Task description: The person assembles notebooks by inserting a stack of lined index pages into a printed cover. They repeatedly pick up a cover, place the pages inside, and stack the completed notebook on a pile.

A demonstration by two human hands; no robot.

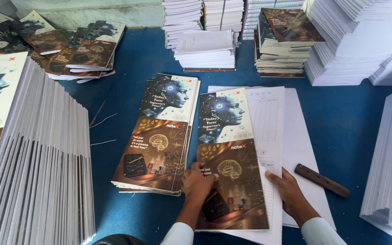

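Sheets (296, 136) mostly hidden under cover (230, 159), centre of blue table (350, 118); forearms cut off at frame edge. Left hand (197, 181) flat, fingers spread, pressing cover. Right hand (291, 193) open, fingertips on the sheets' edge. Brown stick (321, 180) just beside.

printed cover sheet (232, 154) flat atop white ruled pages (273, 131) (slightly askew), unfolded.
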